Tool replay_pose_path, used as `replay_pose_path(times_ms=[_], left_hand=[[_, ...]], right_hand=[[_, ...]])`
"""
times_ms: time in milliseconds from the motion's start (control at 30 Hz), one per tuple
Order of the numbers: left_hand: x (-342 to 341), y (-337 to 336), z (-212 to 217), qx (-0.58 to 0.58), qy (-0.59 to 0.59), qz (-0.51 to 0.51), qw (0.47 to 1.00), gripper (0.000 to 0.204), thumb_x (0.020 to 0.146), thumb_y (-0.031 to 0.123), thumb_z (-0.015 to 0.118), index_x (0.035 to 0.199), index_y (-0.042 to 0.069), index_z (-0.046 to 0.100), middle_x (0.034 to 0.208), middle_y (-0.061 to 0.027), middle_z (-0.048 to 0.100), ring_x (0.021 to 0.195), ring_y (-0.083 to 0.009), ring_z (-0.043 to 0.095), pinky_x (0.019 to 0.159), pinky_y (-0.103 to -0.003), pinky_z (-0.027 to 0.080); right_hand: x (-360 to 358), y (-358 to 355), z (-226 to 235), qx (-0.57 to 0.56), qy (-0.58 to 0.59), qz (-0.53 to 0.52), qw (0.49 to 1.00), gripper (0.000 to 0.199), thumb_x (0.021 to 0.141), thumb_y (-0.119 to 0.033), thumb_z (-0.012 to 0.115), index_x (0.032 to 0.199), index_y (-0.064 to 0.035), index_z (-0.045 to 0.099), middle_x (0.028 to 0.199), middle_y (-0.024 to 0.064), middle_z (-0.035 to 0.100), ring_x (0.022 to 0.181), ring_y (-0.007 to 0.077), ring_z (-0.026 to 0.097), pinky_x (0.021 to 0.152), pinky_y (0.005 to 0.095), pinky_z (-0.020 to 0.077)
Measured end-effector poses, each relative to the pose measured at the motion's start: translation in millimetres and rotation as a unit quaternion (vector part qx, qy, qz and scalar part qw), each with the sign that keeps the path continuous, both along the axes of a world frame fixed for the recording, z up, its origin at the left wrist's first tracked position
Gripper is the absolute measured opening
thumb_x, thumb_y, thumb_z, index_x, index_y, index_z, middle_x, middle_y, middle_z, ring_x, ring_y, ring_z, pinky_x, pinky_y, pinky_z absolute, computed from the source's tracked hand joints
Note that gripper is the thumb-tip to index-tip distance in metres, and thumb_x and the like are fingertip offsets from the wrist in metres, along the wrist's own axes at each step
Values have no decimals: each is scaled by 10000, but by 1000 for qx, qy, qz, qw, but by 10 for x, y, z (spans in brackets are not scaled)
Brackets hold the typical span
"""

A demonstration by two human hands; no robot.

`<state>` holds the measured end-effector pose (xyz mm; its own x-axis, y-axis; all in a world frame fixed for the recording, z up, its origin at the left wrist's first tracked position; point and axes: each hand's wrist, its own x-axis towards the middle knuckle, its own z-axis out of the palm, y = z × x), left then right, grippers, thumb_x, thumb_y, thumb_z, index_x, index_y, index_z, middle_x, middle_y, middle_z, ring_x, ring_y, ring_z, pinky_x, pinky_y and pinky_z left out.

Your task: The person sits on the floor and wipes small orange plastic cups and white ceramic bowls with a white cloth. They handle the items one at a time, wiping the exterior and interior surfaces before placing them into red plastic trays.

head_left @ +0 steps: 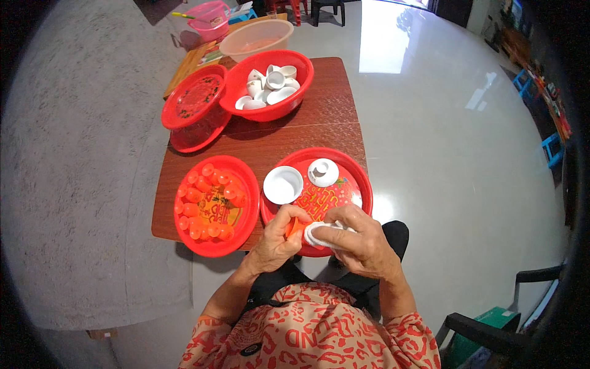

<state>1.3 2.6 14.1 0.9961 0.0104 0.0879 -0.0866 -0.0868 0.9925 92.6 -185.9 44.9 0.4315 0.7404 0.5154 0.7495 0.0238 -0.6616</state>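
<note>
My left hand (pixel 278 241) pinches a small orange cup (pixel 294 228) between thumb and fingers, so part of it is hidden. Close beside it, my right hand (pixel 366 245) grips a bunched white cloth (pixel 319 235), which touches or nearly touches the cup. Both hands are over the near edge of a round red tray (pixel 365 184) with a gold pattern. On that tray stand a white bowl (pixel 283 185) and a white knobbed lid (pixel 323 172). To the left, a second red tray (pixel 248 178) carries several small orange cups (pixel 192 195) grouped along its left side.
A brown wooden table (pixel 264 141) bears everything. At its far side, a red basin (pixel 236 114) holds several white cups (pixel 275 80), beside a stacked red tray (pixel 193 98). Beyond are a translucent basin (pixel 258 35) and a pink basin (pixel 209 21). A dark armchair (pixel 485 335) stands at lower right.
</note>
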Motion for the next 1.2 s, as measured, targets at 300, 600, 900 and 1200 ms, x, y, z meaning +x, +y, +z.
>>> replay_pose_path(times_ms=[300, 600, 900, 1200], left_hand=[[-15, -44, -15, -122, -52, -24, 991, 252, 839, 24, 434, 1086, 54, 397, 984, -34, 410, 908, -94, 401, 872, -250, 350], [2, 10, -55, -99, -45, -31, 994, 219, 841, 52, 441, 1056, 71, 402, 965, -22, 396, 873, -82, 380, 825, -233, 343], [0, 32, -54, -106, -90, -59, 989, 227, 817, 24, 432, 1038, 70, 408, 980, -40, 414, 899, -113, 401, 873, -267, 340], [27, -10, -129, -181, -85, 27, 979, 204, 814, 39, 472, 1008, 65, 412, 951, -53, 429, 875, -122, 410, 848, -272, 350]], right_hand=[[205, 18, -207, 80, 209, 107, 969, 343, 719, 67, 512, 1031, -13, 632, 924, 113, 567, 871, 228, 576, 769, 325, 459], [70, 3, 8, 35, 60, 42, 997, 361, 686, 54, 538, 1018, -48, 635, 924, 122, 565, 841, 266, 590, 713, 341, 476], [170, 27, -144, 50, 158, 91, 982, 322, 707, 39, 575, 1023, 3, 622, 903, 120, 580, 844, 258, 590, 750, 349, 466], [109, 106, -175, 100, 90, 65, 989, 338, 692, -8, 658, 1029, -20, 629, 917, 113, 563, 844, 235, 587, 723, 321, 474]])
